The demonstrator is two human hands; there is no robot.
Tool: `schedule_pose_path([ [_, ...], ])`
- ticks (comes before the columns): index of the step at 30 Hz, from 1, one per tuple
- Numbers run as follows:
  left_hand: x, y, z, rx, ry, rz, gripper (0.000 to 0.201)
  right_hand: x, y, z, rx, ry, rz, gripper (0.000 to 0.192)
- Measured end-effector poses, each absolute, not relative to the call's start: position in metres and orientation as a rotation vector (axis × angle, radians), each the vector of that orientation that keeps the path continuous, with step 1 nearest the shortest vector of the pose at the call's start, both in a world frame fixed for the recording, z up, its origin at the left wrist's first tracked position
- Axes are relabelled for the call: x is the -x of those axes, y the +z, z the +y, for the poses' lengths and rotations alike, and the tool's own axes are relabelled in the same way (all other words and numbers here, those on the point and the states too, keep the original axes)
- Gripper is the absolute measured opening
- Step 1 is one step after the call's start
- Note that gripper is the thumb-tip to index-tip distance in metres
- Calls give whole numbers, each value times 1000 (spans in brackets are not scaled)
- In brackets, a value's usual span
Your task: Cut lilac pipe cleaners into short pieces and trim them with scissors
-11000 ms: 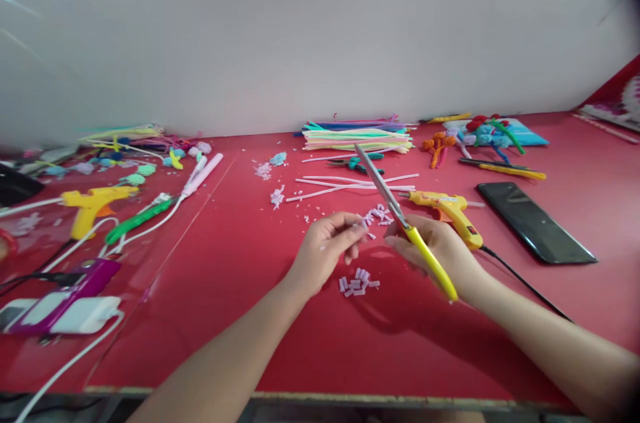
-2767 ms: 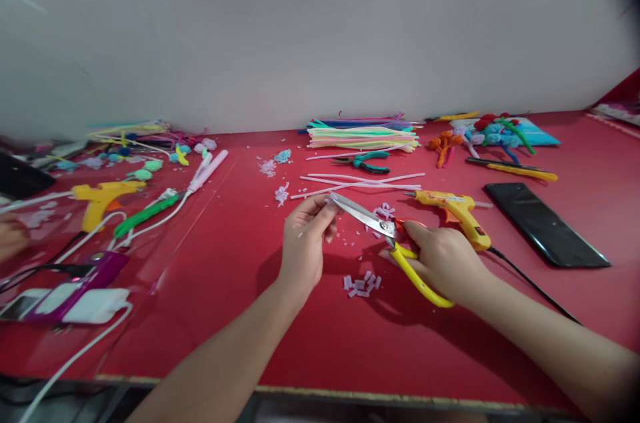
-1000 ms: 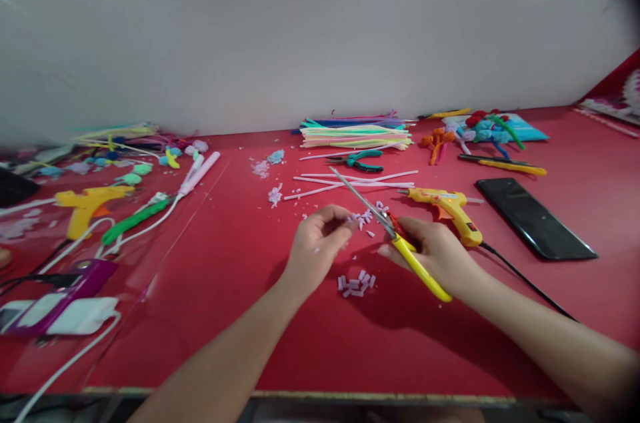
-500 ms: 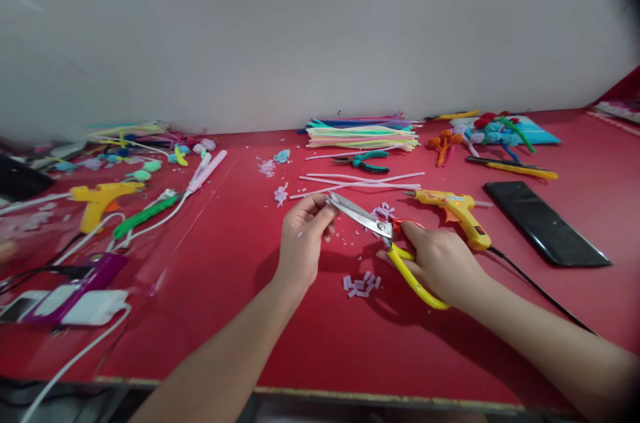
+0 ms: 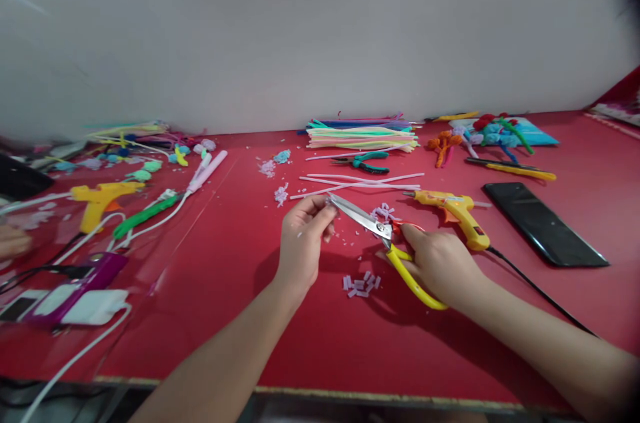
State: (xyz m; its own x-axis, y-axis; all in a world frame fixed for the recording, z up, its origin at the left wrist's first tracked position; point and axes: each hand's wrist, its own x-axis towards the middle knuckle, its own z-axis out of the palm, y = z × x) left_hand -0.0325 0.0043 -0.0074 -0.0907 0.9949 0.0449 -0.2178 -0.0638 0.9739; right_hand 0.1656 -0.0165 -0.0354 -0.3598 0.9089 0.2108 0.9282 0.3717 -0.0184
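Observation:
Red-and-yellow-handled scissors [image 5: 360, 215] are in my right hand [image 5: 443, 264], the fingers closed around the handles. Their blades look nearly closed, with the tips at the fingertips of my left hand [image 5: 304, 236]. Thumb and index finger of that hand are pinched together; a tiny pale bit shows there, too small and hidden to make out. Short lilac cut pieces [image 5: 361, 285] lie below the scissors, and a second small lilac heap [image 5: 384, 212] lies behind the blades. Beyond my hands rest several long pale pink pipe cleaners [image 5: 360, 185].
Teal pliers [image 5: 367, 161] and a pipe cleaner bundle [image 5: 363, 137] lie at the back. On the right are a yellow glue gun [image 5: 457, 206], a phone [image 5: 545, 224] and a cutter [image 5: 515, 168]. Another glue gun [image 5: 97, 203], a power strip [image 5: 75, 293] and another person's hand [image 5: 13, 241] are left.
The scissor handles have closed very slightly; my left hand stays in place. At the left edge, the other person's hand has come further into view.

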Motion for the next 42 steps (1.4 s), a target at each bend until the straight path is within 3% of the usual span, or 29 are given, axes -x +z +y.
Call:
schedule_pose_path([
  [15,33,-7,4,-1055,1409,1043,9,-166,-34,-16,1663,9,-2426,35],
  [29,12,-19,-9,-1320,799,971,20,-156,-18,-18,1459,1229,-1592,25],
  [36,11,-15,-11,-1424,721,997,17,-155,-12,-19,1361,1338,-1581,9],
  [42,8,-17,-14,-1461,775,1008,14,-153,-15,-20,1371,1244,-1671,10],
])
